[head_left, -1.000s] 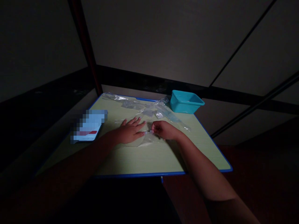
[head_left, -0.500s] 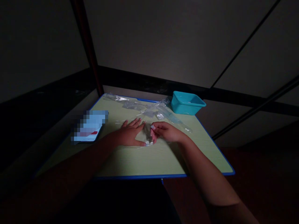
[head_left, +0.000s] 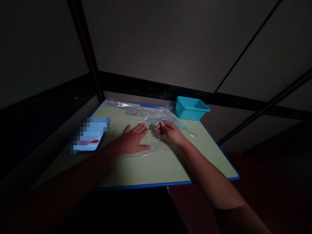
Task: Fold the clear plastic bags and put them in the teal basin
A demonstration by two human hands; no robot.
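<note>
My left hand (head_left: 131, 140) lies flat with its fingers spread, pressing on a thin clear plastic bag or sheet (head_left: 154, 145) on the table. To its right, my right hand (head_left: 170, 132) is closed, with thumb and index finger together and the other fingers curled. It hovers just over the right part of the clear plastic. Whatever may be between those fingertips is too small or too transparent to make out. More crumpled clear plastic (head_left: 137, 111) stretches along the back of the table, beyond both hands.
The small light-green table (head_left: 151, 172) has a blue edge. A teal plastic basket (head_left: 191, 113) stands at its back right corner. On the left lies a phone (head_left: 94, 135) with its screen lit and partly pixelated. Dark panelled walls (head_left: 156, 42) enclose the back and left.
My right hand has lifted slightly away from the plastic and toward the back. My left hand stays spread on it. The view has shifted a little.
</note>
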